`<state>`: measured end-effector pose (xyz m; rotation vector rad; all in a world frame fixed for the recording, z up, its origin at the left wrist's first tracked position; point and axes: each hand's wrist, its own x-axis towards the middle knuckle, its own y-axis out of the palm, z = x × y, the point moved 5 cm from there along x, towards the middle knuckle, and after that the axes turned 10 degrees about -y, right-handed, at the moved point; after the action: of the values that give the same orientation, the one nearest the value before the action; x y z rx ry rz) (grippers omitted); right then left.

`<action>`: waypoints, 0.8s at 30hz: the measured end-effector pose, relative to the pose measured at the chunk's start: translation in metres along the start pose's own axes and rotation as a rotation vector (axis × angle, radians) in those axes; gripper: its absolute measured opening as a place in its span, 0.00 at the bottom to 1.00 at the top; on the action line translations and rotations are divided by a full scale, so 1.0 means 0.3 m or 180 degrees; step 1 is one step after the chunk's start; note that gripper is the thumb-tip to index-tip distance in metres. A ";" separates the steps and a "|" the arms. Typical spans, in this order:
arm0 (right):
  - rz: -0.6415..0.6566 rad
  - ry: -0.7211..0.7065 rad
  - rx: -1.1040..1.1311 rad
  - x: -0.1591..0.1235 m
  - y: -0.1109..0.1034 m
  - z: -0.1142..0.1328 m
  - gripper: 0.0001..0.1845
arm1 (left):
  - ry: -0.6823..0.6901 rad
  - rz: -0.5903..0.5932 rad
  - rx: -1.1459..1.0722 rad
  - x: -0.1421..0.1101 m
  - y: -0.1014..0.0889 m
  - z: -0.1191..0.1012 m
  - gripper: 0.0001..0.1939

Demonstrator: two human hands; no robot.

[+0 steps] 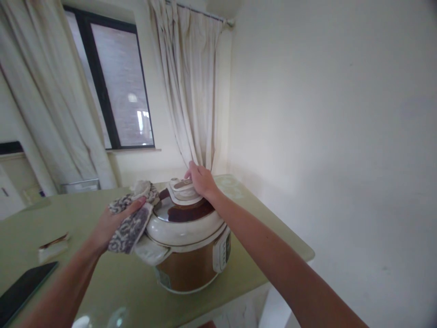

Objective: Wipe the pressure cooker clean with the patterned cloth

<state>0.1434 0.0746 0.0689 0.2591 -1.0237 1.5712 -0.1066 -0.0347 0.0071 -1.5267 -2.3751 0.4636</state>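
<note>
An electric pressure cooker point(191, 269) with a white and brown body stands on the green tabletop, its lid point(186, 230) in place. My left hand point(118, 223) is closed on a grey-and-white patterned cloth point(128, 232), which bunches against the left side of the lid above a white side handle point(152, 250). On top of the lid sits a white handle point(184, 191). My right hand point(203, 180) grips the far right end of that handle, with its fingertips partly hidden behind it. The control panel point(221, 250) faces right.
A dark phone-like slab point(22, 291) and a small whitish packet point(53, 247) lie on the green table point(119, 287) at left. Beyond are a window point(123, 86) and long curtains point(191, 82). A white wall point(324, 136) borders the table's right side.
</note>
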 end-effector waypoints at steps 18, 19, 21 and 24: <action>0.0091 0.0788 0.1847 -0.004 0.015 -0.059 0.37 | 0.2744 0.0662 0.1544 -0.262 0.256 -0.339 0.19; -0.0001 0.0806 0.1855 -0.008 0.012 -0.060 0.37 | 0.2580 0.0595 0.1436 -0.236 0.218 -0.308 0.19; -0.0166 0.0787 0.1863 -0.012 0.009 -0.064 0.37 | 0.2046 0.0368 0.1184 -0.170 0.141 -0.233 0.21; -0.0185 0.0719 0.1870 -0.009 0.015 -0.066 0.37 | 0.1126 0.0104 0.0835 -0.061 0.063 -0.138 0.27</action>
<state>0.1474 0.0872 0.0535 0.4934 -0.3591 1.7738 -0.0672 -0.0391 0.0359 -1.3977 -1.9408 0.4489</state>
